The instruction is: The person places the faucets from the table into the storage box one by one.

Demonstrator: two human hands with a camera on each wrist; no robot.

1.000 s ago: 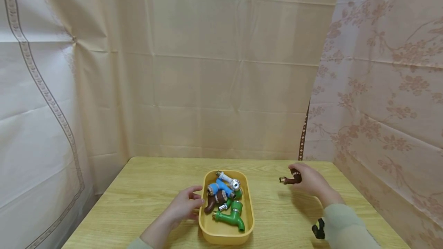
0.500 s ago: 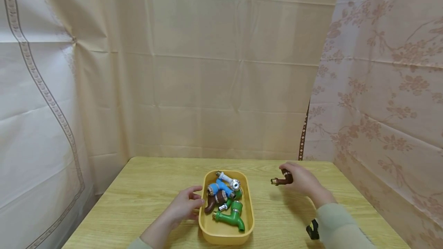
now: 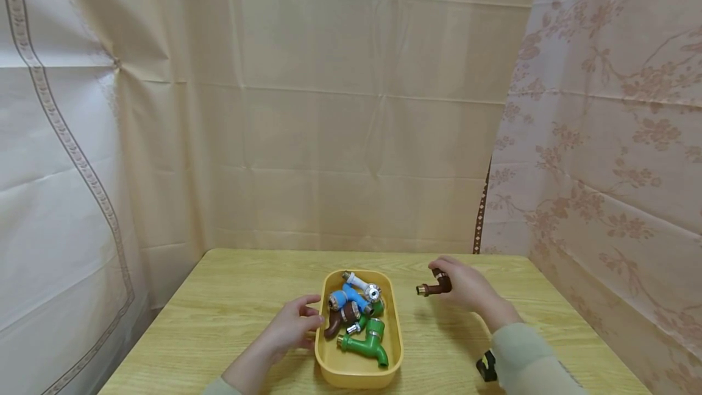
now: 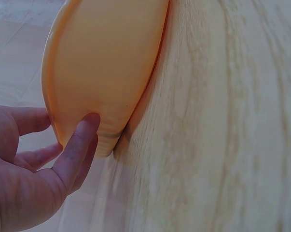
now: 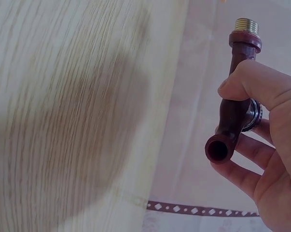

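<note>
My right hand (image 3: 466,285) holds a dark brown tap (image 3: 437,285) above the table, right of a yellow tub (image 3: 359,380). The right wrist view shows the thumb across the body of the tap (image 5: 237,108), fingers behind it, brass thread pointing up and spout hole facing the camera. My left hand (image 3: 293,325) rests against the tub's left side. In the left wrist view, its fingertips touch the rim and outer wall of the tub (image 4: 111,58). Inside lie a green tap (image 3: 364,344), a blue tap (image 3: 350,298), a white tap (image 3: 359,283) and another brown tap (image 3: 337,319), partly overlapping.
The tub stands on a light wooden table (image 3: 247,279) near its front. Pale cloth (image 3: 351,139) hangs behind the table, with patterned curtains (image 3: 620,169) at the sides. A black strap piece (image 3: 487,366) sits by the right sleeve.
My right hand has moved left toward the tub, carrying the brown tap. The left hand and the tub have stayed in place.
</note>
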